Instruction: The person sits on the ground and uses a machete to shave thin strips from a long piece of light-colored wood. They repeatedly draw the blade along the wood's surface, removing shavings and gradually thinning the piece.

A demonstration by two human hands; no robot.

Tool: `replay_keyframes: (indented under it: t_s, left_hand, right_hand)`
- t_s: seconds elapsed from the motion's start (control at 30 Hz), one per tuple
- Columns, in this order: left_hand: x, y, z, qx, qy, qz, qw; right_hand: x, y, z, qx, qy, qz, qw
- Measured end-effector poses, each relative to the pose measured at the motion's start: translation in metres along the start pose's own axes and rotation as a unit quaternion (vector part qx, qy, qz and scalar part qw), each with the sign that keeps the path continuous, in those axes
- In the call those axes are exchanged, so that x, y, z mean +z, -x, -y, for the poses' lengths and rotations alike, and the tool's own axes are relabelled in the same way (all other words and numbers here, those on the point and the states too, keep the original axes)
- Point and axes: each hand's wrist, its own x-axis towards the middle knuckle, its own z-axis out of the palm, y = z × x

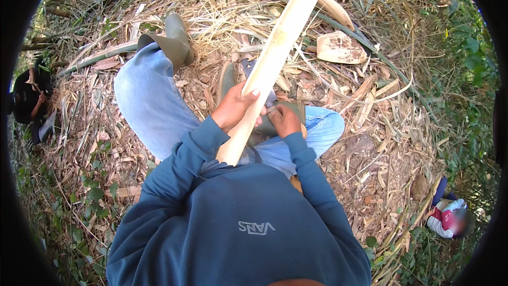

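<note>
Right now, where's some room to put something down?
Right of the bent right knee, the brown ground has room, bordered by green plants farther right, though chips lie scattered. It's crowded between the legs: left hand, right hand, long pale strip and green boot are there.

Noted wooden-looking strip [283,42] as smooth, fine-fibred, with a faint satin sheen. Recorded matt, rubber-looking boot [179,39]; soft, faded denim in jeans [151,87]; matt, brushed-looking cloth in sweatshirt [227,196]. Logged wood block [341,47] with rough, blotched face. Found ground litter [370,148] dry, papery and splintery. Listed bamboo-like stem [108,57] as smooth and woody. Judged fine straw [219,13] dry, stringy, dull to slightly shiny. Rated leaves [95,193] thin, mostly matt.
</note>
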Motion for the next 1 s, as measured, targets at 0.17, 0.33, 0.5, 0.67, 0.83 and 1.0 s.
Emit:
replay_keyframes:
  t_s: [0.17,0.33,0.5,0.67,0.83,1.0]
  left_hand:
    - [-0.005,0.001,-0.001,0.013,0.023,0.002,1.0]
    - [-0.004,0.0,-0.007,0.007,0.001,0.011,1.0]
    - [0.001,0.001,-0.006,0.015,0.006,0.01,1.0]
    - [-0.012,0.002,0.005,0.045,0.034,-0.002,0.998]
    - [-0.008,-0.012,0.006,0.04,-0.048,0.008,0.998]
    - [-0.015,0.003,0.005,0.071,-0.1,0.003,0.992]
  right_hand:
    - [0.005,0.006,0.026,0.006,0.158,0.035,0.987]
    - [0.0,-0.004,0.026,-0.009,0.16,0.066,0.985]
    - [-0.006,-0.006,0.028,-0.002,0.189,0.089,0.978]
    - [0.008,-0.009,0.02,-0.033,0.215,0.094,0.971]
    - [0.002,-0.007,0.026,-0.016,0.152,0.083,0.985]
    - [0.005,-0.003,0.028,-0.068,0.138,0.051,0.987]
